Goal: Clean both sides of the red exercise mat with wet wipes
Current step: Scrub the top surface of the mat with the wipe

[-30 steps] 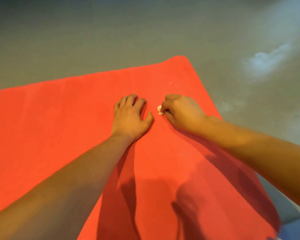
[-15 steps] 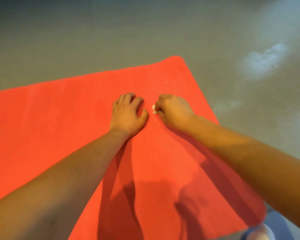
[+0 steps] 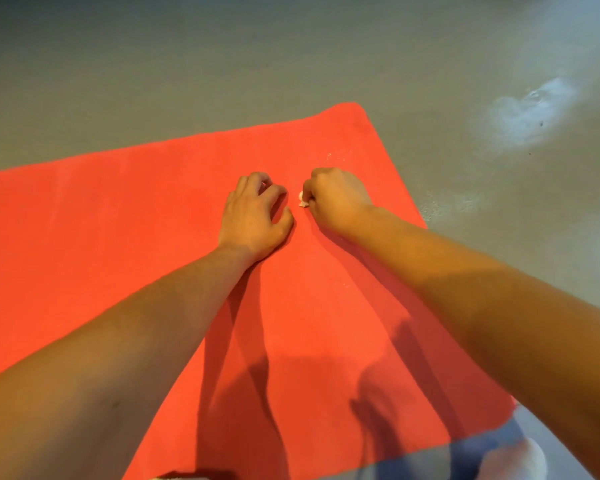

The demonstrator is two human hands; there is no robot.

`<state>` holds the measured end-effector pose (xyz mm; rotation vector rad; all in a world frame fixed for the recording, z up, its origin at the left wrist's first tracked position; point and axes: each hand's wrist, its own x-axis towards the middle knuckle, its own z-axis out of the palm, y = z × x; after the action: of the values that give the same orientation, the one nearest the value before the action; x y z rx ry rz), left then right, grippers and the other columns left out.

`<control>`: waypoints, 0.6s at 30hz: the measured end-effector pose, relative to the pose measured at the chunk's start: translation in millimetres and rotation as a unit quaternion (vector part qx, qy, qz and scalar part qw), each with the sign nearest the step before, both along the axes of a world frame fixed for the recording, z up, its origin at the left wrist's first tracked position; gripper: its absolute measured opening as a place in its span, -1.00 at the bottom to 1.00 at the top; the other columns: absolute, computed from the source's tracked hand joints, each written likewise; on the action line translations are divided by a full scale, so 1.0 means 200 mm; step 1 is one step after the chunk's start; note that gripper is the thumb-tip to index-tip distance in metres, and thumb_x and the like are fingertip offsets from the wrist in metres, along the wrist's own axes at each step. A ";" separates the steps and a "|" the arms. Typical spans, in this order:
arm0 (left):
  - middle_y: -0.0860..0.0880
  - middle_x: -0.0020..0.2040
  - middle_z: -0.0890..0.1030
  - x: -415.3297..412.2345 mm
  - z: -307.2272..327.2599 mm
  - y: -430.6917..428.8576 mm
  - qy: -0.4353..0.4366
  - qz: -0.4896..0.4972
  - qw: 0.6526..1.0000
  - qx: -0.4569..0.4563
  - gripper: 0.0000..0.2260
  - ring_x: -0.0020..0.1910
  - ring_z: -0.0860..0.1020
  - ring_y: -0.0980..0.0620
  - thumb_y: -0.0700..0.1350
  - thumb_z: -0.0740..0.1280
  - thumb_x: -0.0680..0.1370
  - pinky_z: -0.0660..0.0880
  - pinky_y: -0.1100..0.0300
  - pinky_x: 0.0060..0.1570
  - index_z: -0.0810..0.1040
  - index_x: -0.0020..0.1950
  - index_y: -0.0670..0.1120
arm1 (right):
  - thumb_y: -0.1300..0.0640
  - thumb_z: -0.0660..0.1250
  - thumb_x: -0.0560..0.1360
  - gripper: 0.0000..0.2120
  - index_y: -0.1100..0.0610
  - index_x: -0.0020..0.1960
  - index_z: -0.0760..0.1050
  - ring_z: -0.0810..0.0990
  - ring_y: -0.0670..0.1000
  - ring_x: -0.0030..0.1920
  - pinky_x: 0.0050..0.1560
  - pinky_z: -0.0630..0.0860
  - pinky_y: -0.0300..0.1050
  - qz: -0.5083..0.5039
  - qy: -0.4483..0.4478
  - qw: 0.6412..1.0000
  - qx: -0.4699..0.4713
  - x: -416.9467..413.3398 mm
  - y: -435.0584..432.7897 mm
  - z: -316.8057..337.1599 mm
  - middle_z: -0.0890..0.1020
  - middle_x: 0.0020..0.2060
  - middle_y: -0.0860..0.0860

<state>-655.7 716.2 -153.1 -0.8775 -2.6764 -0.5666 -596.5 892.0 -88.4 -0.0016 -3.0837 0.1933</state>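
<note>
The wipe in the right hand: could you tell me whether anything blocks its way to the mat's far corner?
Nothing visible does. The right hand pinches the wipe on the mat; only pale specks lie toward the far corner. The left hand rests on the mat beside the wipe, to its left, off that path.

Between our left hand (image 3: 253, 216) and our right hand (image 3: 336, 199), which grips a wipe (image 3: 302, 199), we see only a narrow gap. Flat mat (image 3: 101, 237) lies open leftward, and bare floor (image 3: 222, 64) spreads far and right.
</note>
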 end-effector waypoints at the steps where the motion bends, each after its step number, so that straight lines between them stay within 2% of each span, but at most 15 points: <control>1: -0.03 0.16 0.50 0.01 0.01 0.00 0.006 -0.006 1.000 -0.005 -0.71 0.16 0.47 -0.10 0.08 0.34 0.50 0.46 -0.02 0.08 0.63 0.16 0.02 | 0.15 0.32 0.49 -0.80 0.04 0.04 0.68 0.63 0.23 0.01 -0.13 0.47 -0.03 -0.001 0.000 1.000 -0.002 0.04 -0.01 0.00 0.64 0.01 0.08; 5: -0.03 0.04 0.52 0.03 0.04 0.01 0.014 -0.023 0.999 -0.034 -0.77 0.05 0.49 -0.11 0.07 0.30 0.53 0.48 -0.07 -0.02 0.61 0.09 0.00 | 0.13 0.30 0.49 -0.80 0.03 0.02 0.67 0.62 0.20 -0.02 -0.15 0.51 0.01 0.023 0.001 1.000 -0.013 0.35 -0.06 0.01 0.61 -0.04 0.04; 11: -0.07 0.05 0.56 0.09 0.06 0.02 0.012 -0.012 0.997 -0.073 -0.74 0.07 0.51 -0.15 0.05 0.25 0.56 0.52 -0.08 -0.02 0.63 0.08 -0.05 | 0.08 0.29 0.48 -0.83 0.03 -0.03 0.65 0.61 0.11 -0.03 -0.17 0.54 0.02 0.073 -0.022 0.997 -0.022 0.85 -0.12 0.05 0.58 -0.11 -0.01; 14: -0.09 0.07 0.57 0.15 0.09 0.00 -0.010 -0.014 0.994 -0.108 -0.69 0.11 0.51 -0.16 0.05 0.20 0.57 0.53 -0.07 0.01 0.64 0.14 -0.05 | 0.08 0.31 0.48 -0.82 0.03 0.01 0.66 0.61 0.13 0.00 -0.15 0.54 0.01 0.062 -0.032 0.997 -0.019 0.78 -0.14 0.07 0.60 -0.07 0.00; 18: -0.12 0.09 0.57 0.28 0.14 -0.04 -0.049 -0.025 0.990 -0.132 -0.66 0.11 0.53 -0.20 0.04 0.14 0.63 0.53 -0.09 0.01 0.65 0.18 -0.05 | 0.08 0.34 0.53 -0.82 0.05 0.07 0.67 0.64 0.19 0.02 -0.11 0.50 -0.03 -0.006 -0.034 0.999 0.004 0.52 -0.15 0.09 0.63 0.02 0.05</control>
<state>-599.6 708.6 -124.7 -1.0112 -2.8704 -0.2743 -492.6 862.1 -70.9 -0.0264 -3.1512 0.1849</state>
